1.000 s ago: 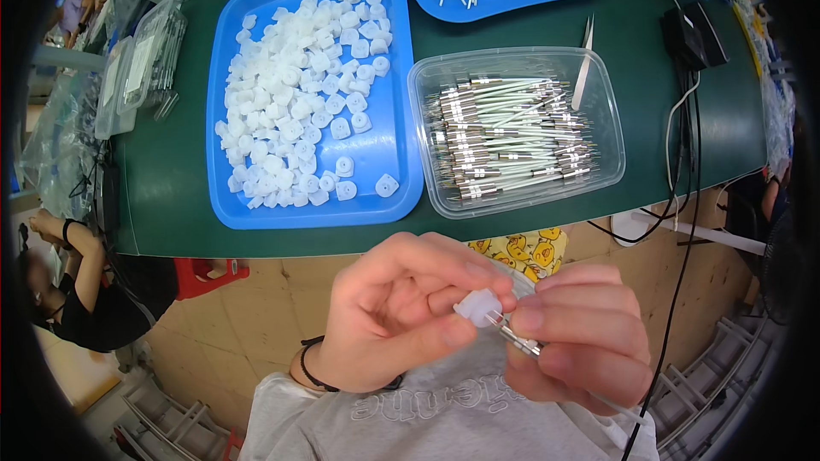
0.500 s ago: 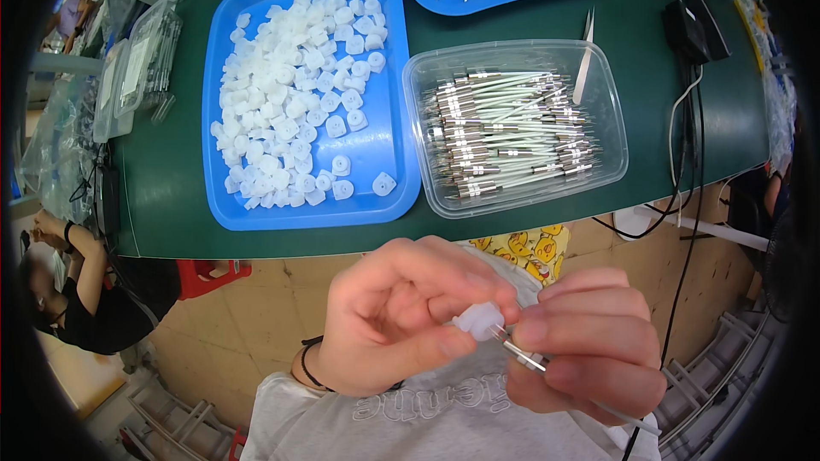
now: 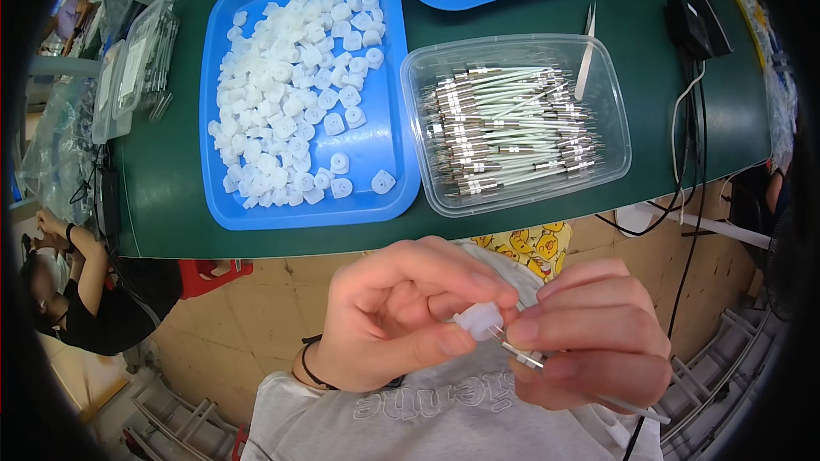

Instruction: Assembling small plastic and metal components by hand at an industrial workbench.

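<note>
Your left hand pinches the white cap; your right hand pinches the metal-ended cable, pins at the cap's lower right.

Cap and metal-ended cable, held off the near edge of the table.
Cap: frosted white, tilted, in left grip. Cable: pale, slanting rightward through right grip, pins at the cap; entry not discernible.
</note>
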A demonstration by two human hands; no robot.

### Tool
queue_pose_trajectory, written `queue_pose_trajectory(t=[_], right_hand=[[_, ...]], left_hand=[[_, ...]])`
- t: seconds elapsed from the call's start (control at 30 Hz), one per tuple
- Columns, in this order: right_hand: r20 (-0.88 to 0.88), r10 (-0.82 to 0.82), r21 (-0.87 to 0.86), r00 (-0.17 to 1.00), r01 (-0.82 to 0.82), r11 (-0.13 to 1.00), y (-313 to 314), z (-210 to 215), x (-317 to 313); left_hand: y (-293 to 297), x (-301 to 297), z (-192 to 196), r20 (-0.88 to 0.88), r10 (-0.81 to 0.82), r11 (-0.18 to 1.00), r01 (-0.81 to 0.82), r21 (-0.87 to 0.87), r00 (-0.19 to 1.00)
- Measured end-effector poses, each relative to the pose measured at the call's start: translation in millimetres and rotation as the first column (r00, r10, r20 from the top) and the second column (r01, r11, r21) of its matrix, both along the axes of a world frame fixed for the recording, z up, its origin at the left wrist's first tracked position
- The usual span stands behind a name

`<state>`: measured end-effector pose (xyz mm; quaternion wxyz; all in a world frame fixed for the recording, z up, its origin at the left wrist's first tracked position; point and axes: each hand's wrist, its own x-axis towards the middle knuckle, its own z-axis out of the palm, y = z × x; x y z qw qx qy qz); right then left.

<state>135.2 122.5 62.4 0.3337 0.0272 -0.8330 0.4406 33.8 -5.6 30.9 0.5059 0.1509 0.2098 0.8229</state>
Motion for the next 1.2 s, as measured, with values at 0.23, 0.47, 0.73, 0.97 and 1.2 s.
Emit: queue_pose_trajectory(t=[0.23,0.47,0.73,0.97,1.2], right_hand=[[0.005,0.032,0.076,0.999,-0.032,0.997,4,2,0],[0.02,0.056,0.084,0.998,-0.057,0.995,6,6,2],[0.026,0.066,0.069,0.997,-0.068,0.995,7,7,3],[-0.11,-0.032,0.01,0.993,0.033,0.999,-7,-5,5],[-0.062,0.088,-0.007,0.994,-0.089,0.996,1,-6,8]], left_hand=[[0,0,-2,-0.018,0.013,1.0,-0.013,-0.013,1.0],[1,0,-2,0.002,0.0,1.0,0.0,-0.006,1.0],[3,4,7,-0.152,0.037,0.977,-0.068,-0.201,0.988],[0,2,-3,-0.291,0.117,0.992,-0.126,-0.012,0.949],[0,-2,-4,-0.573,0.155,0.977,-0.213,-0.034,0.805]])
